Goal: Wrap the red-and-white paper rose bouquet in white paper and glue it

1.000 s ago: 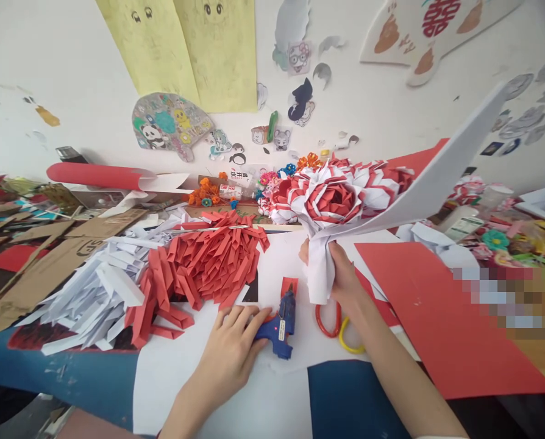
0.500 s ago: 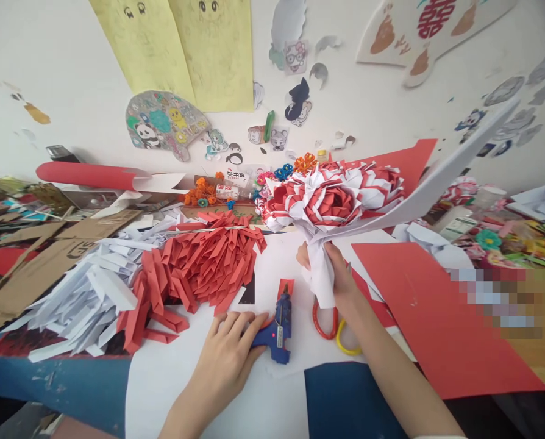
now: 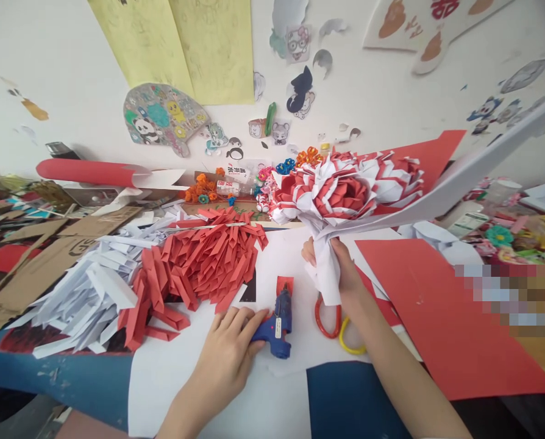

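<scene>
My right hand point(image 3: 343, 271) is closed round the white paper stem of a red and white paper flower bouquet point(image 3: 345, 189), held upright above the table. A long white paper sheet point(image 3: 473, 171) wraps it and sticks out to the upper right. My left hand point(image 3: 229, 350) rests on the white sheet with its fingers on the grip of a blue glue gun point(image 3: 277, 323), which lies on the table. Red and yellow scissors point(image 3: 339, 323) lie just under my right wrist.
A pile of folded red paper strips point(image 3: 203, 259) and a pile of white ones point(image 3: 89, 286) lie at the left. A large red sheet point(image 3: 441, 311) covers the right. Cardboard point(image 3: 48, 256), a red paper roll point(image 3: 89, 174) and small paper flowers point(image 3: 208, 192) line the back by the wall.
The bouquet has tilted and shifted slightly to the right in my right hand. My left hand stays on the glue gun.
</scene>
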Demonstrator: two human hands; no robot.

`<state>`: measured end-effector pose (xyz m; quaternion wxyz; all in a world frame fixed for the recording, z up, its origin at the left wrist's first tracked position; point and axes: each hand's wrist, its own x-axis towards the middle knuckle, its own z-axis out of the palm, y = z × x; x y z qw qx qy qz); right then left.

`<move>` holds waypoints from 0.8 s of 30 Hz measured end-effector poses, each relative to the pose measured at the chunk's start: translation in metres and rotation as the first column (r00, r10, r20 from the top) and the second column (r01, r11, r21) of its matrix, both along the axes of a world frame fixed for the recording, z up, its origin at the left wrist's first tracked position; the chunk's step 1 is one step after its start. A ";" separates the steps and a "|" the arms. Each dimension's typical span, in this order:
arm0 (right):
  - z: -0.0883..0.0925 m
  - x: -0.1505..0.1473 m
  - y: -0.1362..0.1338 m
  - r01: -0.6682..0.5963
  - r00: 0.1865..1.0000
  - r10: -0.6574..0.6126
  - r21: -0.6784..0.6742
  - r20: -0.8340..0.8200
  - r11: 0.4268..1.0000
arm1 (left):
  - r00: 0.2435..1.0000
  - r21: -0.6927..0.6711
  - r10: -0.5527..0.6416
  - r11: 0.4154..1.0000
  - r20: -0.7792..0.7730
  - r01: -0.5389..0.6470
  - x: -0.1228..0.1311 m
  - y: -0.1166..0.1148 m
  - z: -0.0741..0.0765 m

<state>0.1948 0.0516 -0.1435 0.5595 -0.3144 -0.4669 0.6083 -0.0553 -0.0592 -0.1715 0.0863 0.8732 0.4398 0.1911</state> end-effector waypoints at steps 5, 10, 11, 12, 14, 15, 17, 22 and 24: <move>0.005 -0.004 -0.002 -0.017 0.994 0.019 0.019 -0.108 1.000 | 0.998 0.079 0.031 0.997 -0.055 -0.026 0.001 0.011 -0.004; 0.003 -0.002 -0.002 -0.053 0.993 0.058 0.050 -0.103 0.997 | 0.980 0.184 0.162 0.973 -0.119 -0.138 0.006 0.024 -0.014; 0.002 -0.001 -0.002 -0.061 0.993 0.066 0.056 -0.100 0.997 | 0.975 0.194 0.179 0.969 -0.132 -0.152 0.007 0.025 -0.014; 0.002 -0.001 -0.002 -0.066 0.992 0.072 0.057 -0.099 0.996 | 0.971 0.198 0.187 0.968 -0.146 -0.157 0.007 0.025 -0.015; 0.004 -0.001 -0.004 -0.074 0.991 0.079 0.047 -0.107 0.996 | 0.967 0.199 0.183 0.969 -0.176 -0.147 0.008 0.022 -0.015; 0.005 -0.002 -0.005 -0.079 0.990 0.083 0.042 -0.110 0.996 | 0.966 0.200 0.178 0.970 -0.190 -0.139 0.008 0.020 -0.015; 0.010 -0.004 -0.007 -0.074 0.991 0.077 0.033 -0.110 0.997 | 0.962 0.205 0.173 0.970 -0.213 -0.129 0.008 0.016 -0.015; 0.025 -0.008 -0.014 -0.058 0.993 0.058 0.006 -0.100 0.998 | 0.954 0.230 0.197 0.962 -0.225 -0.145 0.006 0.010 -0.014; 0.028 -0.009 -0.017 -0.055 0.993 0.054 0.001 -0.107 0.999 | 0.960 0.232 0.199 0.961 -0.195 -0.152 0.006 0.008 -0.008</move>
